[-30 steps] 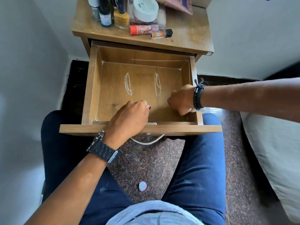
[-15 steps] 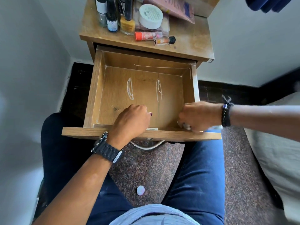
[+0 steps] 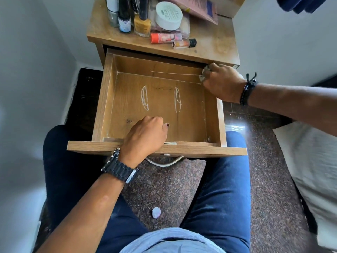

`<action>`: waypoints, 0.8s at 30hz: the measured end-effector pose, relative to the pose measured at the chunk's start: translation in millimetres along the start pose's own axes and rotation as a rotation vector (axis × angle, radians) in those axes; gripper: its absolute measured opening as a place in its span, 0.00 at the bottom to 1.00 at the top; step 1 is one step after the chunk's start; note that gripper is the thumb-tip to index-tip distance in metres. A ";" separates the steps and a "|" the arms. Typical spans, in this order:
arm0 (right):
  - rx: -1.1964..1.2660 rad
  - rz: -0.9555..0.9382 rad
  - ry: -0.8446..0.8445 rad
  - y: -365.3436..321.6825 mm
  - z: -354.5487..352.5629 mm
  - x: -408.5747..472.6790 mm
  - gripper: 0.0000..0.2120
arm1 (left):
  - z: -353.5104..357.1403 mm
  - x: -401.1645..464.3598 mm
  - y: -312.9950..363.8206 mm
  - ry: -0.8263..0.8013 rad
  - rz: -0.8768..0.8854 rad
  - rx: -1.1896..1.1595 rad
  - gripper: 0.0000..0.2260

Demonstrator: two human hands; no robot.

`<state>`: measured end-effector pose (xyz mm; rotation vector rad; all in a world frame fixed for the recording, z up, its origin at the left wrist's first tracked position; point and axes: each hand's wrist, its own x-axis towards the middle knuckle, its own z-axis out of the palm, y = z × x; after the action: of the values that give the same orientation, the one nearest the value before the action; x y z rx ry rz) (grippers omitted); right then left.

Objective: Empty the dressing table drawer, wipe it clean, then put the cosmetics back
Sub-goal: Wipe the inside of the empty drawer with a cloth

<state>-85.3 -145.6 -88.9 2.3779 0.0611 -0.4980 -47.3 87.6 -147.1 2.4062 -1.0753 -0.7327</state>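
Observation:
The wooden drawer [image 3: 104, 99] is pulled out and holds nothing; white scratch marks show on its floor. My left hand [image 3: 145, 136] grips the drawer's front panel from inside, fingers curled over it. My right hand [image 3: 221, 82] is at the drawer's far right corner, closed on a small crumpled wipe [image 3: 205, 73] pressed against the rim. Cosmetics stand on the table top [image 3: 215, 46]: a white jar [image 3: 168, 15], a yellow bottle [image 3: 142, 24], dark bottles [image 3: 124, 17], an orange tube [image 3: 164, 37] and a small lipstick [image 3: 184, 43].
A pink booklet [image 3: 198, 10] lies at the back of the table. White walls close in on the left and behind. A bed or cushion [image 3: 310, 170] is at the right. A small pale object [image 3: 156, 212] lies on the speckled floor between my knees.
My right hand has moved with the wipe from the drawer's near right corner along the right side to its far right corner. My left hand stays on the front panel.

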 end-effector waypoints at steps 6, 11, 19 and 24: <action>0.333 -0.305 -0.307 -27.7 -16.8 -56.9 0.17 | 2.0 -1.9 -1.3 0.018 0.021 -0.031 0.14; 0.402 -0.358 -0.422 -35.8 -34.6 -72.8 0.21 | 2.9 -2.5 -0.6 0.034 0.025 -0.023 0.14; -0.037 -0.039 -0.052 8.4 -3.6 1.9 0.14 | 1.9 -2.3 -0.9 0.010 0.036 -0.034 0.15; -0.206 -0.131 -0.234 -17.1 -12.6 11.5 0.14 | 2.8 -1.0 -1.9 -0.005 0.029 -0.047 0.14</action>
<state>-73.5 -125.5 -95.3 2.1100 0.1554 -0.7906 -48.5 89.1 -150.0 2.3458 -1.0809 -0.7458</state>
